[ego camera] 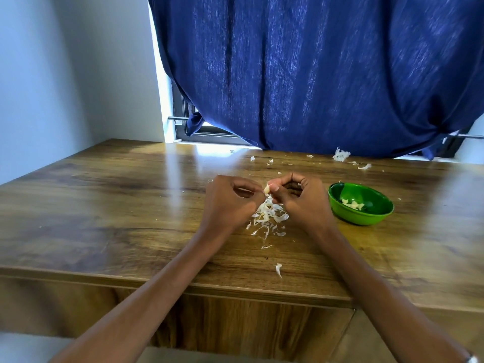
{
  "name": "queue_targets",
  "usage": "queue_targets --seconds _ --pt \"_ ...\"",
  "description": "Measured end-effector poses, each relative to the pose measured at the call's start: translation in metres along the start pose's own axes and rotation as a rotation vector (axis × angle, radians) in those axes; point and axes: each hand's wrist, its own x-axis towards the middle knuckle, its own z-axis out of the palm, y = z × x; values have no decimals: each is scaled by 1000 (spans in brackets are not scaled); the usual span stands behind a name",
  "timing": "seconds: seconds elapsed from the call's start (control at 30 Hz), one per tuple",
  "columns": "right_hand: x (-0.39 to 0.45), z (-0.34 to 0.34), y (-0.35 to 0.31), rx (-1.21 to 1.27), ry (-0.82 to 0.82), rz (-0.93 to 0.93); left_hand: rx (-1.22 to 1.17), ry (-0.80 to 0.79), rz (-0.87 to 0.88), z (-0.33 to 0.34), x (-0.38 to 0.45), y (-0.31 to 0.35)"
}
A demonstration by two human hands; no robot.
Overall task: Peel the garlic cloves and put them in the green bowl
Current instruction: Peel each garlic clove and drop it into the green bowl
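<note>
Garlic clove (266, 189) pinched between left hand (230, 203) and right hand (301, 200) above peel pile (269, 218) on bench (131, 205); peeled cloves (353, 204) in green bowl (366, 218) right.

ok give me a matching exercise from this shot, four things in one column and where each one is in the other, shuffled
Things:
1. garlic clove
2. pile of skins
3. peeled cloves
4. blue curtain

Places:
a. hanging behind the table
b. inside the green bowl
c. pinched between the left hand and right hand
d. on the table under the hands

Pairs: 1-c, 2-d, 3-b, 4-a
</note>
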Motion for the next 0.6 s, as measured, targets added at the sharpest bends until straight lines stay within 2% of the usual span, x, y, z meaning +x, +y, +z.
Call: queue_targets --seconds 0.1,0.47,0.6 --pt "-2 3 -2 2 -18 4 33 -33 -30 1 -1 0" --pt "-3 3 -2 108 -24 -16 -25 -36 27 0 -1 -3" --pt "-3 3 0 44 -21 -65 -60 -32 36 0 -1 -2"
